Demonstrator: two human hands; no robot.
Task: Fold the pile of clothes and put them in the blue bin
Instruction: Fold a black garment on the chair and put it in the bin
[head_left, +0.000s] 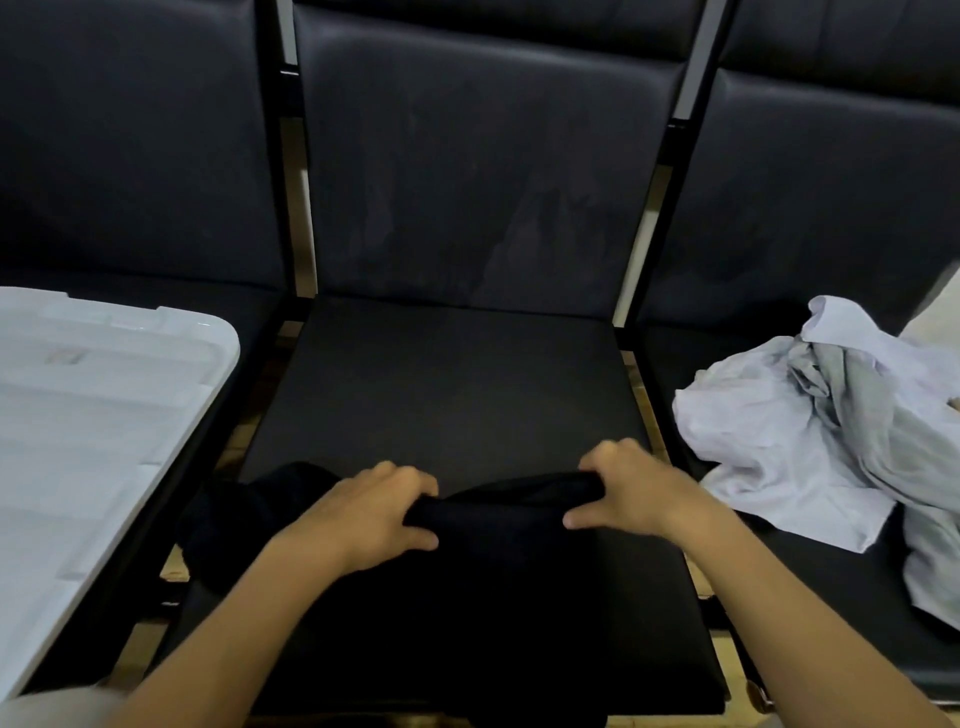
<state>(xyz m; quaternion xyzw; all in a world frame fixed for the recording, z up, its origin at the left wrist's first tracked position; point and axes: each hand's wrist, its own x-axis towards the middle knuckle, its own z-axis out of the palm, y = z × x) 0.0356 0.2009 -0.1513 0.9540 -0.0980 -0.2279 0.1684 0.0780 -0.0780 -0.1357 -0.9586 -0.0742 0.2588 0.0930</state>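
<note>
A black garment lies across the front half of the middle black chair seat, with a sleeve or loose part bunched at its left end. My left hand grips the garment's far edge left of centre. My right hand pinches the same edge further right. Both hands hold the fabric slightly raised off the seat. On the right-hand seat lies a crumpled pile of pale grey and white clothes. The blue bin itself is not visible; a pale plastic lid covers something on the left-hand seat.
Three dark padded chairs stand side by side with their backrests ahead of me. Narrow gaps with black frame bars separate the seats. A bit of pale fabric shows at the bottom left corner.
</note>
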